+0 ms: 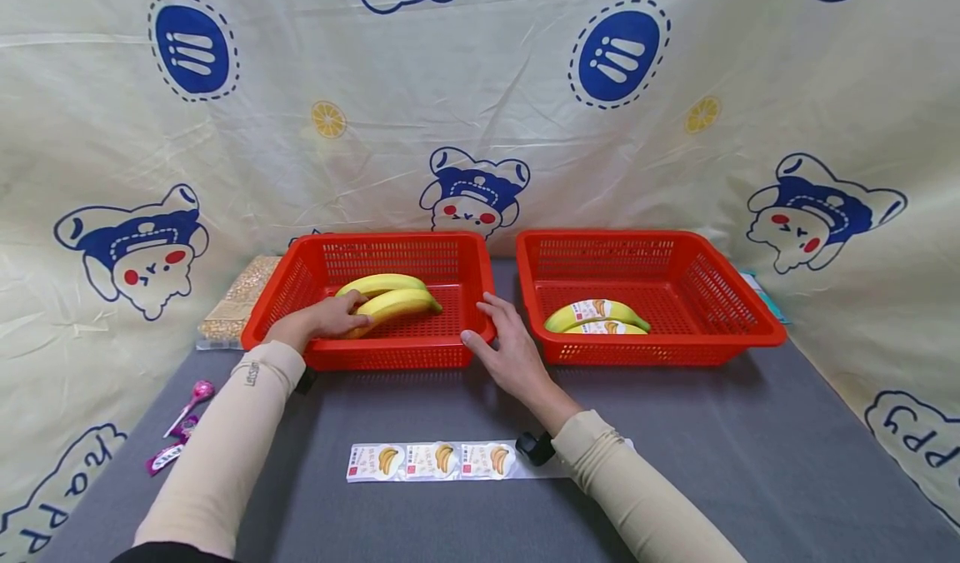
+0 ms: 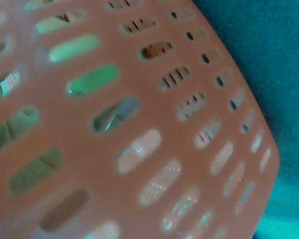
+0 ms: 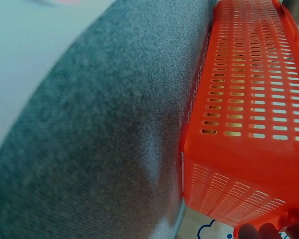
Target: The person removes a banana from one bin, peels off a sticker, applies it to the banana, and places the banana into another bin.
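Note:
My left hand [image 1: 337,315] reaches over the near left side of the left red basket [image 1: 397,356]. Its thumb and fingers grip the left end of the nearer yellow banana [image 1: 401,303]. Just behind lies a second banana [image 1: 381,283] in the same basket. My right hand [image 1: 512,351] is at that basket's near right corner, fingers loosely spread and fingertips right at the rim. In the left wrist view, the perforated basket wall [image 2: 154,119] fills most of the picture. Dark fingertips [image 3: 266,231] show at the basket's end in the right wrist view.
The right red basket [image 1: 652,351] holds bananas [image 1: 600,313] with printed stickers. A strip of banana labels [image 1: 431,461] lies in front, partly under my right forearm. Wrapped lollipops [image 1: 201,391] lie at left, near a bag of grains [image 1: 243,301]. A patterned cloth hangs behind.

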Action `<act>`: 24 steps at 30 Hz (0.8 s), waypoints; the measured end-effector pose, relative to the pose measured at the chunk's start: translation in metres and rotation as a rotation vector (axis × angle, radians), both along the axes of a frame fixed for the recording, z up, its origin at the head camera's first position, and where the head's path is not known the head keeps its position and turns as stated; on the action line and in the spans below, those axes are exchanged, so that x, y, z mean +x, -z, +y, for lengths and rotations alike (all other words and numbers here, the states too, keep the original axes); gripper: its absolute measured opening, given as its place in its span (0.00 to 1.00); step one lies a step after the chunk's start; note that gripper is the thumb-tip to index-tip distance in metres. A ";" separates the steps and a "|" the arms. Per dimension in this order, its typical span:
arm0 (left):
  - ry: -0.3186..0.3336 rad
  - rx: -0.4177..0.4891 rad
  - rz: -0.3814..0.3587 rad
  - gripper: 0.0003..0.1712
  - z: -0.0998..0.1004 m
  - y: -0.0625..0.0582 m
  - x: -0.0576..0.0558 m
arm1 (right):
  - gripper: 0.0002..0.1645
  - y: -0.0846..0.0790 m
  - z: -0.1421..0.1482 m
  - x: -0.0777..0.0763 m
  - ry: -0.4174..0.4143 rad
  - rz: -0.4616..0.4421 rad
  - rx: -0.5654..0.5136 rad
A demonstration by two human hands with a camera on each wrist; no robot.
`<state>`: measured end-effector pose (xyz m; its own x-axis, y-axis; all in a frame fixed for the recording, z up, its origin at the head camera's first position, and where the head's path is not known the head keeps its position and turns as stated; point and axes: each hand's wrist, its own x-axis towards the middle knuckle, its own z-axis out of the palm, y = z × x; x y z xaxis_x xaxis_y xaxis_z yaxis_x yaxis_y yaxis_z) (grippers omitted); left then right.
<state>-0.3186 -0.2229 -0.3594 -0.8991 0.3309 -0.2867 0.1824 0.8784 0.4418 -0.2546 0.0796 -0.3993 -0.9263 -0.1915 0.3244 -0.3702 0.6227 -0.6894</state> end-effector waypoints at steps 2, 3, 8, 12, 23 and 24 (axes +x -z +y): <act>-0.006 0.001 0.001 0.34 0.001 0.001 -0.002 | 0.39 0.000 0.000 0.000 0.000 0.005 0.000; -0.006 -0.001 0.003 0.34 0.002 0.002 -0.003 | 0.39 0.000 0.000 0.000 0.000 0.008 0.000; -0.028 -0.061 0.000 0.35 0.009 0.003 -0.006 | 0.39 0.001 -0.001 0.000 0.002 0.017 0.003; -0.043 -0.103 0.001 0.32 0.016 0.004 -0.008 | 0.38 0.001 -0.001 0.000 0.006 0.014 0.005; -0.078 -0.186 0.002 0.22 0.020 0.004 -0.011 | 0.39 0.001 -0.001 -0.001 0.002 0.009 0.006; -0.084 -0.180 0.004 0.22 0.019 0.004 -0.011 | 0.39 0.001 0.000 -0.001 -0.001 0.012 0.006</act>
<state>-0.3294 -0.2038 -0.3630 -0.9227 0.1982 -0.3307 0.1065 0.9554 0.2755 -0.2554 0.0792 -0.4004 -0.9223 -0.1946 0.3340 -0.3789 0.6267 -0.6809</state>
